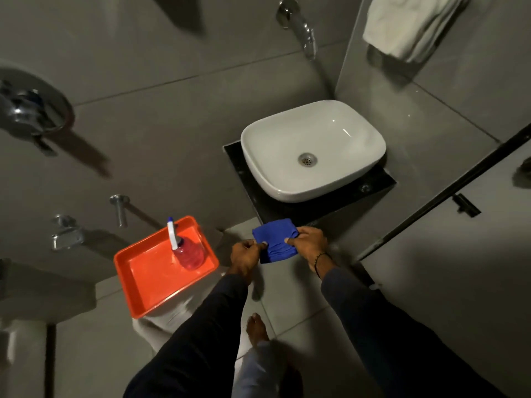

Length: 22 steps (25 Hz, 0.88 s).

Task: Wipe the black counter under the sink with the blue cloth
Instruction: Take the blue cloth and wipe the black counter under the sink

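Both hands pinch the blue cloth (274, 241): left hand (245, 255) on its left edge, right hand (309, 244) on its right, looks like folding it into a pad. Cloth sits just off the counter's (370, 179) front edge, below the sink (313, 150). Wiping not started.

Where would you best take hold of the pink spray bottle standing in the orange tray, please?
Grip the pink spray bottle around its round body, coming from the right, nearest the hands. It stands upright in the orange plastic tray, and its thin white-and-blue nozzle looks too slim to hold securely.
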{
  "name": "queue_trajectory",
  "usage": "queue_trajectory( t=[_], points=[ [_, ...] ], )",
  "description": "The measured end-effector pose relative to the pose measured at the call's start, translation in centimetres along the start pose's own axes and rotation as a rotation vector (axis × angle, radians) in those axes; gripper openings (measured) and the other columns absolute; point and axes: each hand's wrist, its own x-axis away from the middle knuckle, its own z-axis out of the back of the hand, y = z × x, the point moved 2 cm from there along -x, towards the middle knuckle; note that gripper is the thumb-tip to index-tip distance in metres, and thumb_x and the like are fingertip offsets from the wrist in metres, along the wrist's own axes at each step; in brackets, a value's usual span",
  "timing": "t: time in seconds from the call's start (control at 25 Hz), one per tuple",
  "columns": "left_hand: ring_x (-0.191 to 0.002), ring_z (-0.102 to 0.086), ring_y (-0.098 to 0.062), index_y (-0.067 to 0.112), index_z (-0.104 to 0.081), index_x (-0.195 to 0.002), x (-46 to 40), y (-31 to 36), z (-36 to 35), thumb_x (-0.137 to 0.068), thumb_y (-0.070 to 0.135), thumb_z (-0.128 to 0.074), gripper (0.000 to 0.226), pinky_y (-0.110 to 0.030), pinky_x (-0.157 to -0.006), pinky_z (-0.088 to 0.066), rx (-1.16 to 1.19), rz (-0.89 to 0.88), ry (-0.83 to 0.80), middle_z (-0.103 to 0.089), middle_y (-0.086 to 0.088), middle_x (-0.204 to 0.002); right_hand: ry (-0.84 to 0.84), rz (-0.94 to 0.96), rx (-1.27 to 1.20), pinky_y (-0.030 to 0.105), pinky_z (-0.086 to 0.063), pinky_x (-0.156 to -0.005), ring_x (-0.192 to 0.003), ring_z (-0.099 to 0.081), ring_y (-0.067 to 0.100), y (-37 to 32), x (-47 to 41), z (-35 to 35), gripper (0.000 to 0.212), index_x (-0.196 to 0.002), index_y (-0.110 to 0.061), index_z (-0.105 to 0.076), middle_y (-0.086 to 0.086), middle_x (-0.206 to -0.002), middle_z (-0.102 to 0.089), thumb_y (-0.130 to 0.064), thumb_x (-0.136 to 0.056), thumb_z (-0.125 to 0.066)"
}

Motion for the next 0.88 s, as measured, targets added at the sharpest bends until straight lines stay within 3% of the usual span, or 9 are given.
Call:
queue_trajectory(
  t=[0.08, 0.2, 0.28, 0.36, 0.52, 0.6, 0.68, 0.76, 0.88],
  points=[
    [-0.091, -0.065, -0.027, 0.001, -0.072, -0.093, -2.0, 0.7, -1.1, -0.085, 0.017, -0.075, 0.018, -0.044, -0.095, -0.055, -0.065, -0.011, 0.012, -0.072, -0.016, -0.098, 0.018, 0.012, 0.005, 0.028, -0.058, -0.083, -0.093, -0.071, 0.024, -0.4, -2.0, 0.1, 0.035, -0.114, -0.004, -0.075, 0.013, -0.108, -0.077, -0.006, -0.08, -0.084],
    [-0.089, -0.066, -0.025, 0.009, -0.068, -0.087, -4.6, 1.1, -1.7, -0.086, 0.02, -0.075, 0.013, -0.04, -0.088, -0.058, -0.141, -0.011, 0.035, -0.073, -0.015, -0.099, 0.022, 0.009, 0.069, 0.023, -0.052, -0.078, -0.089, -0.067, 0.019, -0.5, -4.0, -0.9, 0.031, -0.112, -0.004, -0.076, 0.012, -0.109, -0.077, -0.005, -0.082, -0.081],
    [-0.09, -0.067, -0.023, 0.006, -0.069, -0.097, -5.9, 0.5, -1.8, -0.087, 0.02, -0.074, 0.018, -0.036, -0.083, -0.056, -0.152, 0.012, 0.051, -0.073, -0.013, -0.104, 0.001, -0.002, 0.065, 0.023, -0.05, -0.078, -0.092, -0.07, 0.021, -0.3, -5.0, -1.2, 0.026, -0.11, -0.005, -0.078, 0.012, -0.11, -0.078, -0.002, -0.084, -0.077],
    [-0.095, -0.069, -0.023, 0.005, -0.067, -0.108, -6.8, 0.0, -2.0, -0.089, 0.019, -0.072, 0.024, -0.038, -0.089, -0.059, -0.131, 0.052, 0.034, -0.071, -0.012, -0.108, 0.038, 0.008, 0.044, 0.023, -0.051, -0.078, -0.095, -0.073, 0.022, -0.5, -5.5, -0.5, 0.023, -0.107, -0.009, -0.078, 0.01, -0.106, -0.079, -0.003, -0.086, -0.072],
    [-0.101, -0.071, -0.028, 0.007, -0.064, -0.109, -7.2, -0.6, -2.4, -0.09, 0.016, -0.07, 0.022, -0.047, -0.094, -0.06, -0.093, 0.039, 0.051, -0.07, -0.014, -0.109, 0.306, 0.375, 0.174, 0.032, -0.057, -0.06, -0.065, -0.067, 0.021, -3.2, -5.0, 3.0, 0.009, -0.086, -0.02, -0.075, -0.003, -0.07, -0.069, -0.016, -0.081, -0.07],
    [-0.1, -0.07, -0.031, 0.009, -0.063, -0.107, -7.0, -0.1, -2.8, -0.092, 0.014, -0.067, 0.017, -0.048, -0.092, -0.06, -0.08, -0.012, 0.05, -0.069, -0.017, -0.109, 0.397, 0.571, 0.234, 0.026, -0.05, -0.052, -0.059, -0.057, 0.015, -6.1, -5.6, 4.3, 0.005, -0.082, -0.02, -0.073, -0.01, -0.063, -0.057, -0.02, -0.079, -0.068],
    [-0.101, -0.07, -0.035, 0.009, -0.063, -0.107, -7.4, 0.5, -3.2, -0.093, 0.013, -0.065, 0.014, -0.049, -0.091, -0.061, -0.081, -0.071, 0.05, -0.069, -0.021, -0.109, 0.436, 0.654, 0.255, 0.02, -0.045, -0.054, -0.064, -0.057, 0.011, -9.8, -7.2, 4.8, 0.008, -0.084, -0.023, -0.073, -0.012, -0.067, -0.059, -0.024, -0.08, -0.066],
    [-0.102, -0.07, -0.036, 0.007, -0.065, -0.107, -7.7, 0.9, -3.5, -0.094, 0.012, -0.065, 0.014, -0.048, -0.091, -0.061, -0.066, -0.1, 0.067, -0.07, -0.022, -0.108, 0.432, 0.647, 0.241, 0.026, -0.05, -0.057, -0.069, -0.063, 0.015, -12.4, -8.8, 4.8, 0.009, -0.086, -0.025, -0.074, -0.008, -0.073, -0.068, -0.026, -0.08, -0.066],
    [-0.1, -0.071, -0.034, 0.016, -0.066, -0.097, -7.5, 0.5, -4.1, -0.095, 0.013, -0.064, 0.004, -0.034, -0.078, -0.062, 0.123, -0.062, 0.099, -0.071, -0.012, -0.099, 0.372, 0.606, 0.284, 0.035, -0.056, -0.067, -0.078, -0.069, 0.021, -13.4, -10.8, 4.2, 0.012, -0.09, -0.023, -0.074, -0.004, -0.079, -0.072, -0.029, -0.082, -0.067]
  ],
)
